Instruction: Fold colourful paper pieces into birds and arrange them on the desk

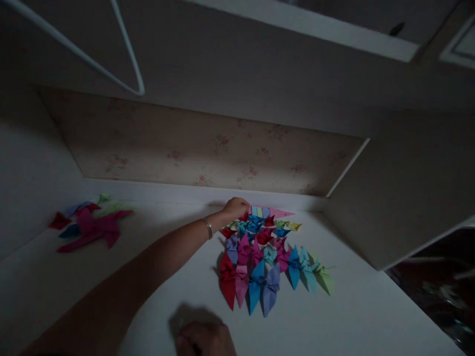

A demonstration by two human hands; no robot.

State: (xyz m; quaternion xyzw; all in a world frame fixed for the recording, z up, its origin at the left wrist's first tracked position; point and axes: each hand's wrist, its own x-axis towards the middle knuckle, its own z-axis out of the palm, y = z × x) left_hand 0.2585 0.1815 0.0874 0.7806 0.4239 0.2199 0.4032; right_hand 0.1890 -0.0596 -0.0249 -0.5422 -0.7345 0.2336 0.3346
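Reaching across the white surface, my left hand [236, 207] is at the back edge, with a metal bracelet [208, 228] on its wrist. Its fingers are pressed together at the left end of a pink pointed paper piece [279, 213] with a striped part; what they pinch is hidden. Right in front of it stand rows of folded paper cranes [256, 252] in red, pink, blue, purple, green and yellow, the larger ones nearest me. My right hand [206, 340] rests curled at the bottom edge, left of the nearest cranes; I cannot see inside it.
At the left lies a loose pile of paper cranes, topped by a large magenta one [97, 227]. Flowered wallpaper [222, 153] covers the back. A dark overhang [237, 74], a side panel [401, 188] and a white cable [128, 44] are close around.
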